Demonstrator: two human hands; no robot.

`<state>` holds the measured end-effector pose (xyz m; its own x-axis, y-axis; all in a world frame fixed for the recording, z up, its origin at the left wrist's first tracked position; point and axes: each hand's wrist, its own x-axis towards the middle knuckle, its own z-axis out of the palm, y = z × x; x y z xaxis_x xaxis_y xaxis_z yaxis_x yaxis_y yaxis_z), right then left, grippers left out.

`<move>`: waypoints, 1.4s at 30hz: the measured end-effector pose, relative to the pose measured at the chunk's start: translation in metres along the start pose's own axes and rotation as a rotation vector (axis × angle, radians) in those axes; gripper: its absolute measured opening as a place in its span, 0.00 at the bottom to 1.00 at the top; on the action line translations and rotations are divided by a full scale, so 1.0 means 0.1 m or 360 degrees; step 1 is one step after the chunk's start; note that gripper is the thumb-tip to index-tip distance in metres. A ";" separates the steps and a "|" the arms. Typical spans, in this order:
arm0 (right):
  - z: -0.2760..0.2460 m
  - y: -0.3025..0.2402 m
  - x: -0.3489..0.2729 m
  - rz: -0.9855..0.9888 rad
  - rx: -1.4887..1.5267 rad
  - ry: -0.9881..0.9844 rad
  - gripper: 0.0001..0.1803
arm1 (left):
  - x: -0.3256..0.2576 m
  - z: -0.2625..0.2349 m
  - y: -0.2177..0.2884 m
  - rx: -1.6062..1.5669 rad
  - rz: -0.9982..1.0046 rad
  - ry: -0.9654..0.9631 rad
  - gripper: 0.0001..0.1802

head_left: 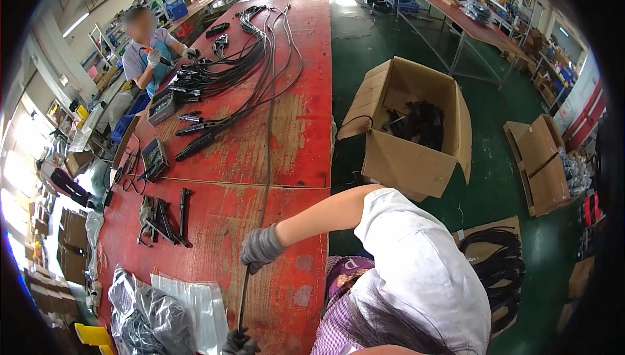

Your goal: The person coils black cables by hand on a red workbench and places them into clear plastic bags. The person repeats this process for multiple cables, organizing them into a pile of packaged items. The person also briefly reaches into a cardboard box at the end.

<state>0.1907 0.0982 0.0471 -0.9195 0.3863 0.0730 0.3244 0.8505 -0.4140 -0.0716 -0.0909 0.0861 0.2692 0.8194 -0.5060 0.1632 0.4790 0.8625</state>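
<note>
A long dark cable (pixel 267 179) runs down the red table (pixel 299 212) from a bundle of black cables (pixel 241 68) at the far end. My right hand (pixel 262 249), in a grey knitted glove, is closed around it near the table's middle. Lower down, at the bottom edge of the picture, my left hand (pixel 239 343), also gloved, grips the same cable; part of it is cut off by the frame. Between both hands the cable is fairly straight. Left of my hands are a clear plastic bag (pixel 195 303) and a grey plastic bag with dark contents (pixel 143 316).
Black bar-shaped parts (pixel 166 221) and a small grey parts box (pixel 155 160) are on the table's left. Across it, a gloved co-worker (pixel 146 55) handles cable ends. Right of the table stand an open carton (pixel 410 153) with black parts and coiled black cables (pixel 498 270) on cardboard.
</note>
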 end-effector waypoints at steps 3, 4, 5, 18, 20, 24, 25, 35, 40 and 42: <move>0.05 -0.27 -0.02 -0.0138 -0.0122 0.0148 0.21 | -0.08 -0.20 -0.19 -0.0511 -0.0335 -0.0119 0.22; -0.04 -0.49 0.03 -0.0208 -0.0149 0.0243 0.21 | -0.16 0.08 0.06 -0.0426 -0.0124 -0.0153 0.24; -0.08 -0.65 0.08 -0.0279 -0.0177 0.0337 0.22 | -0.21 0.22 0.18 -0.0341 0.0088 -0.0185 0.26; -0.07 1.05 -0.41 0.0444 -0.0320 0.0121 0.16 | 0.05 0.11 0.42 -0.0042 -0.0141 0.0331 0.29; 0.22 0.83 -0.36 -0.0045 -0.0436 0.0258 0.17 | 0.06 0.12 0.44 -0.0042 -0.0126 0.0362 0.27; 0.33 -0.63 0.11 -0.0738 -0.0222 0.0181 0.23 | 0.06 0.14 0.52 -0.0035 -0.0109 0.0429 0.24; 0.28 -0.99 0.26 -0.1044 -0.0107 0.0334 0.22 | 0.03 0.14 0.51 -0.0041 -0.0114 0.0467 0.24; -0.28 -0.83 0.52 -0.0189 0.0298 0.0391 0.16 | -0.05 0.12 0.54 -0.0107 -0.0053 0.0578 0.18; 0.29 1.45 -0.36 0.0425 -0.0192 0.0218 0.15 | -0.08 0.11 0.50 -0.0156 -0.0051 0.0581 0.17; 0.28 1.47 -0.40 0.0331 -0.0210 0.0147 0.14 | -0.11 0.12 0.50 -0.0163 -0.0059 0.0616 0.16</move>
<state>0.2686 0.1977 -0.0422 -0.8077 0.5837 0.0838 0.5362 0.7861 -0.3074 -0.0554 -0.0792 0.1348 -0.1158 0.8497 -0.5144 0.0653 0.5233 0.8497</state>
